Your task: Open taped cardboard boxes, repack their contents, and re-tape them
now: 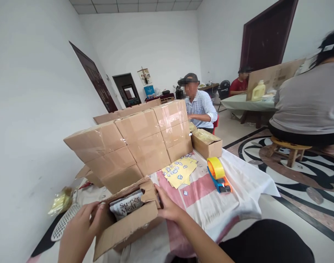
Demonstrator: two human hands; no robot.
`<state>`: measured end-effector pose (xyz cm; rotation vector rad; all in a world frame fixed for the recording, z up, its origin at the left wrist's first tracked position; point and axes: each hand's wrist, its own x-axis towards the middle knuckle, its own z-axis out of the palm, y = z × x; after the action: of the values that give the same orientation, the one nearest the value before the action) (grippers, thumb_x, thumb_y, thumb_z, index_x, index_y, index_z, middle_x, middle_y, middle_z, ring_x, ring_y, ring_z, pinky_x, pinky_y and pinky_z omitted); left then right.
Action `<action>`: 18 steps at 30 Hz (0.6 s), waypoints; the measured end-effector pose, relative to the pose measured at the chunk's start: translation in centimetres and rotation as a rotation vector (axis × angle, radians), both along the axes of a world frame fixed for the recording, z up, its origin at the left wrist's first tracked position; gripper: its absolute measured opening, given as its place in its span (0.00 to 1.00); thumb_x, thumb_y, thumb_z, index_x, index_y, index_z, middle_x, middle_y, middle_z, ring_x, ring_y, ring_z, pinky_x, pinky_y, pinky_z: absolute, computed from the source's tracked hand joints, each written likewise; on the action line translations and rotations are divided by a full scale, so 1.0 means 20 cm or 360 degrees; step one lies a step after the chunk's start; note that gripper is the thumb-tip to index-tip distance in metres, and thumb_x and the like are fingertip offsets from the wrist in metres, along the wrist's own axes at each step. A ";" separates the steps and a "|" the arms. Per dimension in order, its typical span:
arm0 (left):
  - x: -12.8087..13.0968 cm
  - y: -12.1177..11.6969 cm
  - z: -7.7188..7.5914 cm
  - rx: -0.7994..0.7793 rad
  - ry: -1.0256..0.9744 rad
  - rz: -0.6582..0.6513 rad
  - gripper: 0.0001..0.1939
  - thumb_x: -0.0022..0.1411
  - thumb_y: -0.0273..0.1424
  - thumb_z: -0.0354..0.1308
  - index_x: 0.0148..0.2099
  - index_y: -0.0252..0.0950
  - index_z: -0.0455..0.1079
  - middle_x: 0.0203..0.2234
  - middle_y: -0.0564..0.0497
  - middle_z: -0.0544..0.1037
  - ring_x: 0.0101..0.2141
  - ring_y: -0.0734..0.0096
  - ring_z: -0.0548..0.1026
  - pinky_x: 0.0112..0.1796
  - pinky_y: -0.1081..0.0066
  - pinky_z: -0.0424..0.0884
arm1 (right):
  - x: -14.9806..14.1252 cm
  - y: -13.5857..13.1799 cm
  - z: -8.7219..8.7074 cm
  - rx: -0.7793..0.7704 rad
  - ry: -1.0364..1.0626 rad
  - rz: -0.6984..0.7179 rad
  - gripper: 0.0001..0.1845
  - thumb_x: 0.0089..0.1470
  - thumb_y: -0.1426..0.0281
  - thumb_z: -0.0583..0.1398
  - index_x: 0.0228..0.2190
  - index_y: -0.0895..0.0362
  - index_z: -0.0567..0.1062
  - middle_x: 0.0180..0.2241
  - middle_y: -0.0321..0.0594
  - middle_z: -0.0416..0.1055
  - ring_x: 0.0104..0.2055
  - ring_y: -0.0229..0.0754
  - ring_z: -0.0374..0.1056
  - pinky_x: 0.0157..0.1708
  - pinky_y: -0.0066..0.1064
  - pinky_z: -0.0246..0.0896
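Note:
A cardboard box (134, 224) with raised flaps sits at the near edge of the table, its top open. Inside it stand silvery pouches (128, 205) printed "Su-per Meal". My left hand (83, 223) grips the box's left end, thumb and fingers bent over the edge. At the opposite end my right hand (165, 204) holds the box, its fingers partly hidden behind the cardboard. Right behind the box rises a stack of taped cardboard boxes (145, 137).
Yellow sheets with small stickers (180, 171) lie on the tablecloth (238, 190). To their right is a tape dispenser with a yellow roll (216, 170). Another closed box (207, 142) stands farther back. A person (201, 106) sits across the table; another (315, 91) sits at right.

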<state>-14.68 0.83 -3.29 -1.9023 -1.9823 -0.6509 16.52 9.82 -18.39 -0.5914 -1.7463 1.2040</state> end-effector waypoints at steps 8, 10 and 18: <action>0.06 -0.08 -0.11 0.0162 0.0182 0.0086 0.21 0.70 0.44 0.40 0.40 0.39 0.70 0.35 0.42 0.84 0.38 0.54 0.80 0.57 0.51 0.67 | 0.01 -0.02 0.04 -0.0072 0.0035 0.0033 0.66 0.44 0.60 0.75 0.73 0.50 0.44 0.74 0.49 0.43 0.75 0.58 0.41 0.72 0.50 0.35; 0.04 -0.06 -0.10 0.0205 0.0251 0.0022 0.21 0.70 0.43 0.40 0.38 0.40 0.71 0.32 0.45 0.84 0.34 0.58 0.81 0.64 0.52 0.60 | 0.01 -0.02 0.04 -0.0063 0.0042 0.0026 0.65 0.45 0.61 0.74 0.73 0.50 0.45 0.74 0.49 0.43 0.75 0.57 0.41 0.72 0.50 0.35; -0.09 0.19 -0.11 -0.0252 -0.0083 -0.0237 0.24 0.64 0.45 0.47 0.46 0.41 0.81 0.56 0.47 0.79 0.65 0.45 0.66 0.65 0.46 0.62 | 0.01 -0.02 0.02 -0.0113 0.0056 0.0030 0.64 0.45 0.63 0.74 0.73 0.49 0.44 0.75 0.47 0.39 0.76 0.56 0.36 0.72 0.51 0.32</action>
<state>-16.54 4.67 -5.54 -2.1636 -1.9909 -0.6035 16.81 9.34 -18.01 -0.5928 -1.6890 1.2864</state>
